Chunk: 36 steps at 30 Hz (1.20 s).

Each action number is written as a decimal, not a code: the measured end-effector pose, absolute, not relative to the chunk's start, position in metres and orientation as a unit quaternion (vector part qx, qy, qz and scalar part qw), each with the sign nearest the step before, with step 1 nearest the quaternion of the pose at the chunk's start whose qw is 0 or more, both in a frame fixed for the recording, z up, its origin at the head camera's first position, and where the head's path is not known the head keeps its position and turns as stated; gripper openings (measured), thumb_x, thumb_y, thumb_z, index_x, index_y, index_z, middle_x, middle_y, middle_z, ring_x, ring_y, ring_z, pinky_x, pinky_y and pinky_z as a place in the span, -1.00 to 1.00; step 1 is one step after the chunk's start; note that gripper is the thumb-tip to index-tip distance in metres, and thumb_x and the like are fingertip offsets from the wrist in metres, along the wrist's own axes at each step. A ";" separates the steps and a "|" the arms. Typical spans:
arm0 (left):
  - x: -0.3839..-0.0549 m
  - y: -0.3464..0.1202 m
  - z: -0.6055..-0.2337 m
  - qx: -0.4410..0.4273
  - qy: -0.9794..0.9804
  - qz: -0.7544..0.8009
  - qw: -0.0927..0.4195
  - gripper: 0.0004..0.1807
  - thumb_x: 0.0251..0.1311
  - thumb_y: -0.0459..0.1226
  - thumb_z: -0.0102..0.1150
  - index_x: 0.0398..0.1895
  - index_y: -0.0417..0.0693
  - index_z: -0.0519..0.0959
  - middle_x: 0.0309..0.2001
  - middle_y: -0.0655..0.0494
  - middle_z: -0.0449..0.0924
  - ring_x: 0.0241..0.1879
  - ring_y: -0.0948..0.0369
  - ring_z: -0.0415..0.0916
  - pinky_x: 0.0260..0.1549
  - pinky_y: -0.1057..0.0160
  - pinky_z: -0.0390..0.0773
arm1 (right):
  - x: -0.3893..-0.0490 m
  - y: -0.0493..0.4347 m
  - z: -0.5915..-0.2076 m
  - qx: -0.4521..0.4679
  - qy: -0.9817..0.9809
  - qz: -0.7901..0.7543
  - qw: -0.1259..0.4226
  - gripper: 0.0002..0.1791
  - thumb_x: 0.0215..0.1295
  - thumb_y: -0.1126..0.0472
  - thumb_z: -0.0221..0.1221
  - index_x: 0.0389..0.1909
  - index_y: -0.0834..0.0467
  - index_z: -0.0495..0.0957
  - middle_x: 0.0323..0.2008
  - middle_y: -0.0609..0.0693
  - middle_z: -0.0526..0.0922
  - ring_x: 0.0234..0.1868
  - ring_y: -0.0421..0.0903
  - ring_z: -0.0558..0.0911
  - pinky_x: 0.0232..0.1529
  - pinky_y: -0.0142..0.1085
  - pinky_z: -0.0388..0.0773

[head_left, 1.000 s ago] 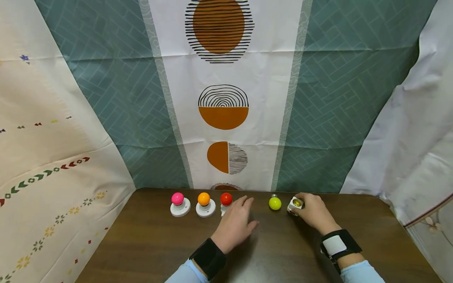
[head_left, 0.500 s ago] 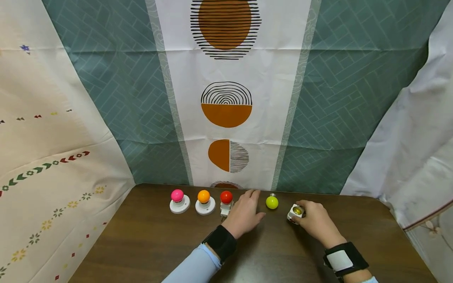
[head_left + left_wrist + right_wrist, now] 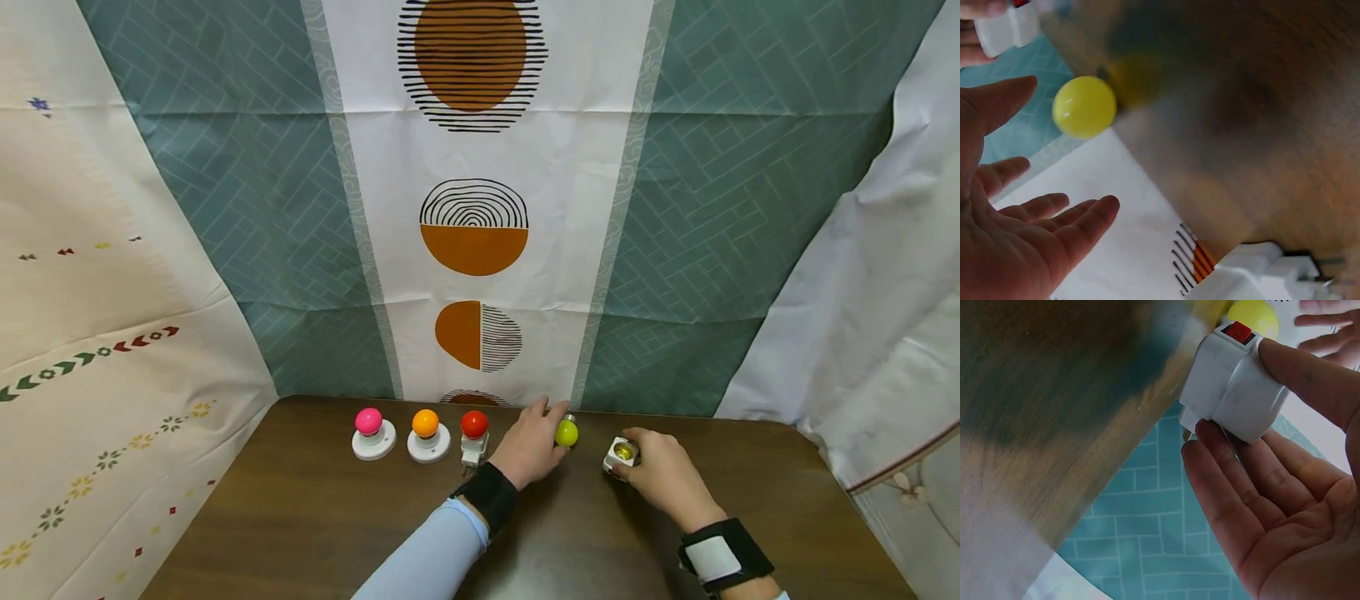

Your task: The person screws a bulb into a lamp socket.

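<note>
My right hand (image 3: pixel 663 471) grips a white plug-in bulb socket (image 3: pixel 619 454), thumb on one side and fingers on the other. The socket's gold-coloured mouth faces up in the head view; a red switch (image 3: pixel 1237 331) and a prong show in the right wrist view. A yellow-green bulb (image 3: pixel 567 432) lies on the table, its metal base toward the back edge. Just left of it is my left hand (image 3: pixel 529 446), fingers extended and spread. A gap shows between those fingers and the bulb (image 3: pixel 1085 107) in the left wrist view.
Pink (image 3: pixel 368 421) and orange (image 3: pixel 425 423) bulbs stand in round white holders on the left. Beside them, a red bulb (image 3: pixel 474 424) sits in a white plug-in socket (image 3: pixel 474 450). A patterned cloth (image 3: pixel 480 275) hangs behind the table (image 3: pixel 315 533).
My left hand has moved right, from the red bulb's socket to beside the yellow-green bulb, uncovering that socket. The right hand keeps hold of its socket, slightly lower in view.
</note>
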<state>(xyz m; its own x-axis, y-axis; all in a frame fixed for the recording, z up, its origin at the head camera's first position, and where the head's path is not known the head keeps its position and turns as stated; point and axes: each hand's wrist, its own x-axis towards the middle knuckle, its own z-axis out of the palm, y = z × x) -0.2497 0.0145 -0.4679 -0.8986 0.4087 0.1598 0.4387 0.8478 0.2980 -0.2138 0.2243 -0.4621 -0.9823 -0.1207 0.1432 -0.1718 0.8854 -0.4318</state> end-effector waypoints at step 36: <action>-0.255 -0.001 -0.493 -0.211 -0.957 -0.184 0.074 -0.66 -0.08 -0.19 0.41 -0.16 0.12 0.62 -0.26 0.17 0.58 -0.33 0.25 0.48 -0.31 0.30 0.52 | -0.207 0.205 -0.452 0.137 -0.942 0.286 0.109 -0.51 -0.16 0.16 0.45 -0.15 0.15 0.53 0.00 0.08 0.55 0.00 0.00 0.54 -0.07 -0.12 0.54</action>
